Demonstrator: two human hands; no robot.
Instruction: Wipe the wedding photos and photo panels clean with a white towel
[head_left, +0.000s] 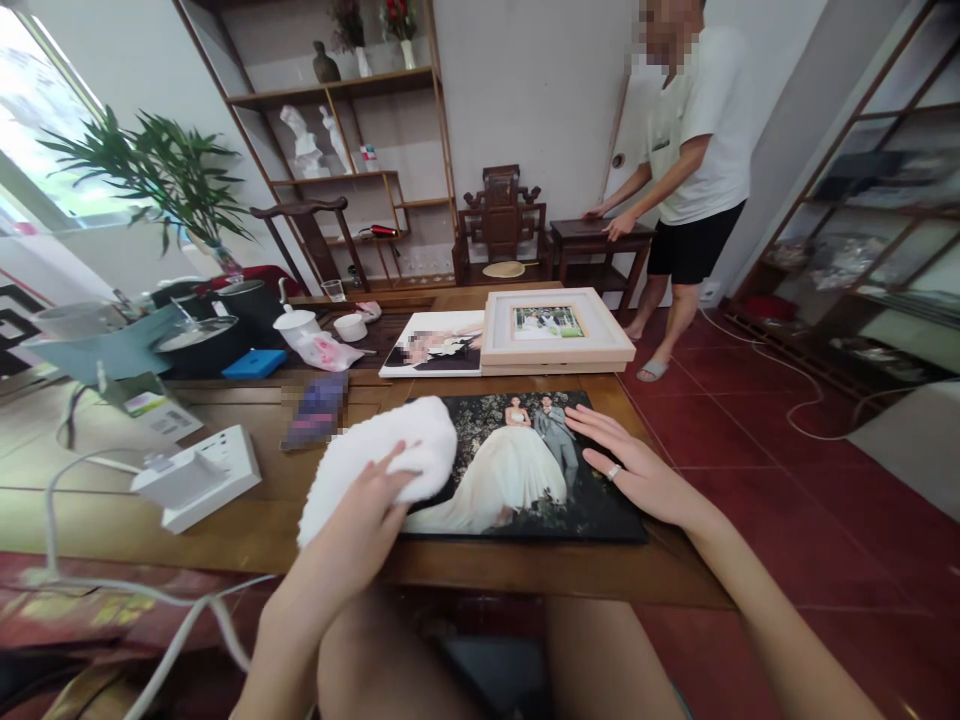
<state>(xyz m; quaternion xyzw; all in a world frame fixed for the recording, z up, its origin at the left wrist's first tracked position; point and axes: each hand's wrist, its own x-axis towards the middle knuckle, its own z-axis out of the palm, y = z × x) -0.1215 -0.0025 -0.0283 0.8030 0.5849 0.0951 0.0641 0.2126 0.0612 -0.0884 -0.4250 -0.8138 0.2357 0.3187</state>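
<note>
A dark wedding photo panel (517, 470) lies flat on the wooden table (465, 565) in front of me. My left hand (382, 495) grips a fluffy white cloth (420, 430), which covers the panel's left part and spills onto the tabletop. Fingers stretched out, my right hand (619, 460) rests on the panel's right side and wears a ring. Behind the panel lie a white-edged photo print (431, 345) and a light wooden picture frame (559, 355) holding a smaller photo.
On the left stand a white power strip (214, 480) with cables, a small open box (161, 405), a blue box (255, 363), a white teapot (296, 325) and a dark pot (199, 340). Another person (697, 130) leans on a side table (600, 235) at the back right.
</note>
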